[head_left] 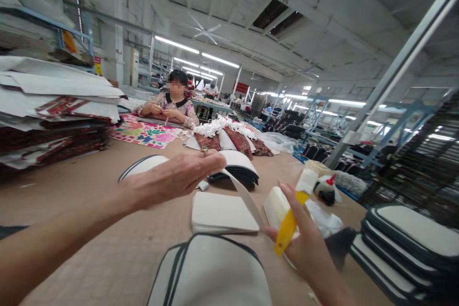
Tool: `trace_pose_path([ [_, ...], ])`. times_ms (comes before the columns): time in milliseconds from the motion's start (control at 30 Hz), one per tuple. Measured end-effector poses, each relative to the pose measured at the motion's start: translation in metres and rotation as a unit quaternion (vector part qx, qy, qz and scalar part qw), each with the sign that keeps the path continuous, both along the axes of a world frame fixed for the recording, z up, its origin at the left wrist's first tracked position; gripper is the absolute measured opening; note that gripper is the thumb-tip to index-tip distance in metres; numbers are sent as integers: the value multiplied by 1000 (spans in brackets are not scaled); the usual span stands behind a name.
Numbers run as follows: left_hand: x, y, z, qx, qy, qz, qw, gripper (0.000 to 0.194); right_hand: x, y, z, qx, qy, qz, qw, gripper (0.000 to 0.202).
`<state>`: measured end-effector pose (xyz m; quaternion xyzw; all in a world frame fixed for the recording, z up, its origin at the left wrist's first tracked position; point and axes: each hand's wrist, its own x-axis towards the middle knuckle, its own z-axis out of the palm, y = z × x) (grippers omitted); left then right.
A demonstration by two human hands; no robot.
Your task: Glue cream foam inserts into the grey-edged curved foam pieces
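Observation:
My left hand (190, 169) is closed on the upper edge of a thin white sheet (244, 196), which hangs edge-on between my hands. With its fingers bent round it, my right hand (301, 229) holds a brush with a yellow handle (287, 229) and pale bristles pointing up. Its fingertips touch the sheet's lower corner. Below the sheet lies a stack of white rectangular pieces (222, 213). Nearer to me are white pads with dark edging (222, 272). A curved stack of similar dark-edged pieces (236, 167) sits behind my left fingertips.
Tall fabric piles (53, 105) stand at left, dark-edged pads (412, 244) at right. A red-tipped bottle (327, 191) and a cream block (278, 205) are near my right hand. Across the brown table (89, 229) a person (175, 100) sits behind floral fabric (147, 132).

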<state>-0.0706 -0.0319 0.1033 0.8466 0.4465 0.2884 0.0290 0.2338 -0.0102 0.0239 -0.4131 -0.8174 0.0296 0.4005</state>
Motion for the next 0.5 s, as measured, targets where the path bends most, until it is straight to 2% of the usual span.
trace_pose_path([
  [33,5,-13,16,17,-4,3,1000,19,-3,1,9,-15,4,5,1000,74],
  [100,16,-37,40,65,-26,10,997,19,-7,-6,20,-55,32,20,998,69],
  [167,24,-56,52,107,-66,3,992,16,-7,-22,25,-96,81,19,992,57],
  [233,30,-67,56,103,-110,-13,989,13,-1,-41,28,-132,137,-2,982,48],
  [300,34,-71,56,65,-182,-15,981,13,8,-58,35,-170,197,-33,965,52],
  [367,38,-71,50,-13,-277,-14,961,15,20,-71,45,-223,241,-52,943,63],
  [433,41,-71,37,-114,-364,-24,924,24,31,-79,54,-282,266,-54,920,73],
  [500,42,-73,18,-204,-411,-52,887,43,40,-82,57,-324,277,-49,903,78],
])
